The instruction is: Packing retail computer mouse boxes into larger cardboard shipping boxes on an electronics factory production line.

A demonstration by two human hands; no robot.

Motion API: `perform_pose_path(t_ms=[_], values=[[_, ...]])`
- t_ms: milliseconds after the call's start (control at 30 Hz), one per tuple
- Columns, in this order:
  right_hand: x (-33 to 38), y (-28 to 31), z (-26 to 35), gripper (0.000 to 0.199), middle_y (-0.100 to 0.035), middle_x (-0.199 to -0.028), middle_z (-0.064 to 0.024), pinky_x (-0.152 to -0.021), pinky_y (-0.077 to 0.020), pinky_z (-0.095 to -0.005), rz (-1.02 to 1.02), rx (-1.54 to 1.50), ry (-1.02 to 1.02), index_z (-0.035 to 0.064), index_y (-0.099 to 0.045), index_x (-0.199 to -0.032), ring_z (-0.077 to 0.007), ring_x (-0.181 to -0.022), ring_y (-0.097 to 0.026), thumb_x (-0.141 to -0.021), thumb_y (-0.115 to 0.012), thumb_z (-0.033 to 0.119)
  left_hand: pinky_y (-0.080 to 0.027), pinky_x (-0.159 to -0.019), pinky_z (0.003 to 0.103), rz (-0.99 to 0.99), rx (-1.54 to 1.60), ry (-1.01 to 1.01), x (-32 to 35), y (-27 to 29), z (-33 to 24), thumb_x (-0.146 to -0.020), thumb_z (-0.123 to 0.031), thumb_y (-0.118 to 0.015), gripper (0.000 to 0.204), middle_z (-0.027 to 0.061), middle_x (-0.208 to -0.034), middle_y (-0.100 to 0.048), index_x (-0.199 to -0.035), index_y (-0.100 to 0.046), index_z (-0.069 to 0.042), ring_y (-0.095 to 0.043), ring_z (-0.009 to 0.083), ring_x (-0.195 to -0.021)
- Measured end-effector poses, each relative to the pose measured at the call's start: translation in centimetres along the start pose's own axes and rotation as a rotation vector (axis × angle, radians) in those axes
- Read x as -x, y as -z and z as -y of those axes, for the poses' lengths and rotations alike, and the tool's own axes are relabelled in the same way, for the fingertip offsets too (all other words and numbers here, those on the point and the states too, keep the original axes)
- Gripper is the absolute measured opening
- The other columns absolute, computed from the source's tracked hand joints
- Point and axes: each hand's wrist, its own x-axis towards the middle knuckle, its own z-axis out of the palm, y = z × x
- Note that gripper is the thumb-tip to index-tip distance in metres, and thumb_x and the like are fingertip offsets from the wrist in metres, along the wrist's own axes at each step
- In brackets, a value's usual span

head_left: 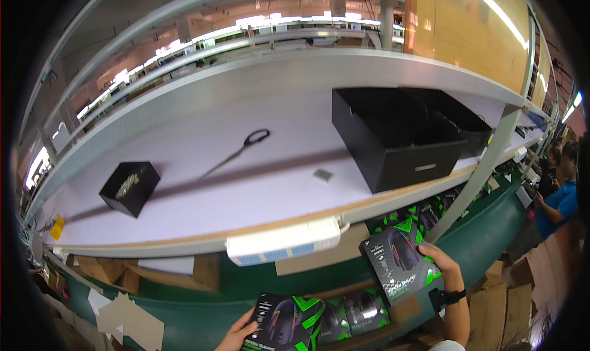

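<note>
Head view: broad white shelf (258,166) across the middle, carrying two large open black bins (393,136) at right, a small black box (129,188) at left, long scissors (236,153) near the centre and a tiny grey tag (322,176) just beside the nearer bin. Pale rectangular label holder (284,241) fixed on the front edge of the shelf, white above, light blue below. Under it, green conveyor surface (491,240) with more black-and-green boxes (424,216) lying in a row.

Right hand (444,262), with a dark wrist band, closed on the edge of a black retail box (399,260) showing a computer mouse and green triangles, lifted and tilted just below the shelf edge. Left hand (236,335), grip closed on a similar mouse box (284,323) low at the bottom edge, touching further boxes (353,314) of the same kind.

Step in hand, as judged: picking boxes off the belt, one in each hand. Next move probably calls for a firm hold and keeping the box clear of the shelf edge.

Brown cardboard pieces (129,320) at lower left; a co-worker in blue (556,200) far right.
</note>
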Motion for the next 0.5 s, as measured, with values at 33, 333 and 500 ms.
perform_pose_path(t_ms=[33,333,500], values=[[1.2,-0.9,-1.3,0.075,-0.051,-0.137,-0.01,-0.104,-0.0398,-0.0302,-0.002,-0.084,0.059,0.0001,-0.029,-0.147,-0.017,-0.119,-0.053,-0.092,-0.062,0.039,-0.046,-0.095,0.033,-0.012,0.176,0.111,0.0,-1.9,0.6,-0.095,-0.022,-0.057,0.056,0.0099,-0.136,-0.052,-0.144,-0.038,-0.005,-0.055,0.0189,-0.115],[2.4,-8.1,-10.1,0.065,-0.056,-0.129,-0.0087,-0.095,-0.0493,-0.0332,0.111,-0.228,-0.502,0.0044,-0.034,-0.144,-0.0158,-0.113,-0.058,-0.094,-0.059,0.038,-0.043,-0.101,0.033,-0.224,0.267,0.242,-3.6,-4.4,8.4,-0.096,-0.016,-0.055,0.057,0.0126,-0.137,-0.051,-0.146,-0.031,-0.004,-0.053,0.0226,-0.12],[-0.3,-10.7,-17.3,0.087,-0.024,-0.153,-0.0216,-0.114,-0.0253,-0.0426,-0.01,0.319,-0.21,0.007,0.0,-0.153,-0.0305,-0.14,-0.028,-0.095,-0.055,0.042,-0.022,-0.115,0.041,-0.419,-0.748,-0.242,-3.4,-0.7,13.0,-0.085,0.004,-0.055,0.072,0.029,-0.147,-0.032,-0.15,-0.023,-0.005,-0.024,0.0431,-0.14]])
